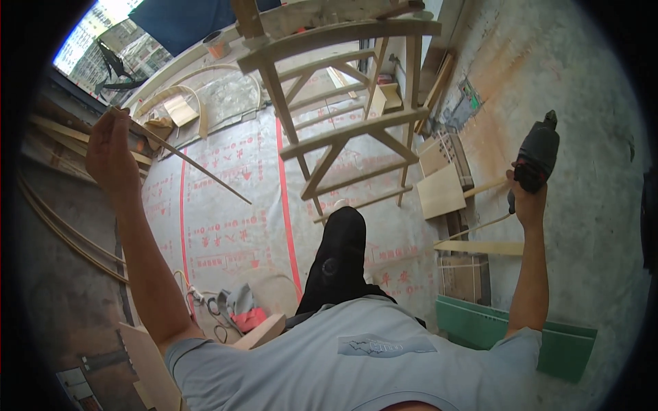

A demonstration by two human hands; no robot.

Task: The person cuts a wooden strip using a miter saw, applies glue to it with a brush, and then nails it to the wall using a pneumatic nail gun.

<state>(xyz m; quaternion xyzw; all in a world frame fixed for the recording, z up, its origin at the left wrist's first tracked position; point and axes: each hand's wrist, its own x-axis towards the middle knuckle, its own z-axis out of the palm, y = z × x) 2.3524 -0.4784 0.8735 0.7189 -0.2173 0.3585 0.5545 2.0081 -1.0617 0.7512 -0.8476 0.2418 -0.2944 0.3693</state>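
My right hand, out to the right, is wrapped round the grip of a dark power drill whose chuck points up and away. A cord hangs from the drill's lower end. On the far left, my left hand is raised with its fingers pinched together on one end of a thin wooden strip. The strip slopes down to the right, and its other end hangs above the floor. Ahead of me stands a wooden trestle with cross rails and diagonal braces.
Printed protective sheeting with red lines covers the floor. Long wooden strips lean at the left. Boards and a green panel stand along the right wall. A grey-and-red bag lies beside me. An orange bucket stands at the back.
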